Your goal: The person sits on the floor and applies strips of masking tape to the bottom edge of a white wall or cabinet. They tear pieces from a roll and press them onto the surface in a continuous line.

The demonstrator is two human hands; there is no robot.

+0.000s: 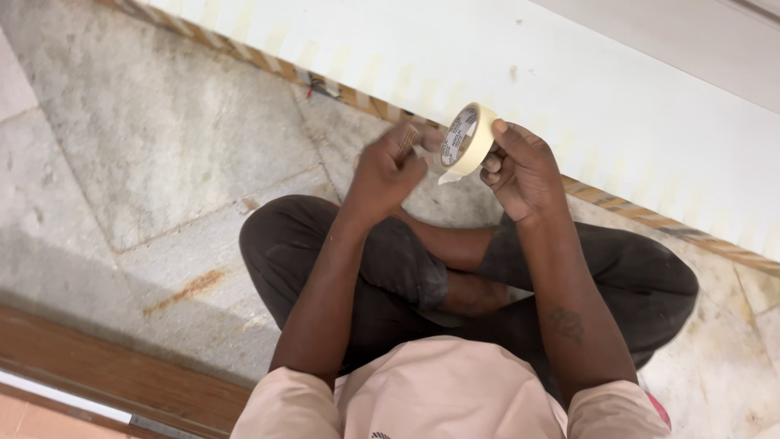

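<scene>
Right hand [520, 167]: clamped on roll of masking tape [466, 140], thumb over the outer rim, fingers behind; holds roll upright for access to the loose end.
Left hand [390, 167]: closed, pinching at tape end [448, 176], just left of roll.
Roll position: raised above crossed legs [390, 268], near white board [569, 81].
Board edge: short tape strips already along it.
Floor [154, 154]: grey stone.
Containers: none visible.
</scene>
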